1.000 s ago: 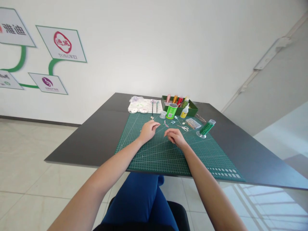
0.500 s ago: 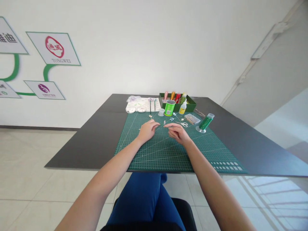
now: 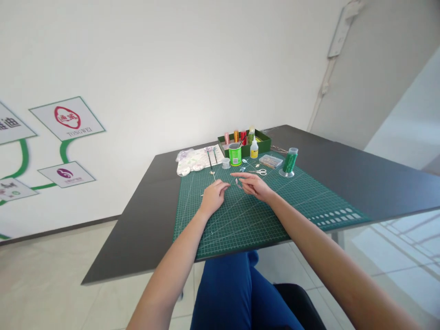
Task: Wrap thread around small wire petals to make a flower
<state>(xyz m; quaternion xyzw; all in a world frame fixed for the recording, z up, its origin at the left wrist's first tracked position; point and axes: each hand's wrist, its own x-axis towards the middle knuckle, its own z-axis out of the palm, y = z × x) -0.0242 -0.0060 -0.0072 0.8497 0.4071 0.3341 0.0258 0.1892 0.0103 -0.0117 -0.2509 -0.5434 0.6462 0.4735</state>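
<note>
On the green cutting mat (image 3: pixel 237 220), my left hand (image 3: pixel 213 196) is closed, its thumb and forefinger pinching a thin stem that points right. A small pale pink-lilac petal (image 3: pixel 238 183) sits at the far end of this stem, just by the fingertips of my right hand (image 3: pixel 255 185). The right forefinger is stretched out to the left above the petal, while the other fingers are curled; whatever they grip is too small to make out. Beyond the right hand lie white-handled scissors (image 3: pixel 261 172). A small pale flower piece (image 3: pixel 212 173) lies past the left hand.
A green can (image 3: pixel 235 156), a glue bottle (image 3: pixel 254 150) and a small clear tub (image 3: pixel 226 163) stand at the back. Behind them is a dark green box (image 3: pixel 268 143) with thread spools. Rightward are a clear case (image 3: pixel 271 161) and a green thread spool (image 3: pixel 290 161). White cloth (image 3: pixel 195 160) lies back left.
The view has tilted and turned. My right forefinger has straightened and now reaches past the petal toward the left hand. The petal leans over more. My left hand keeps its pinch.
</note>
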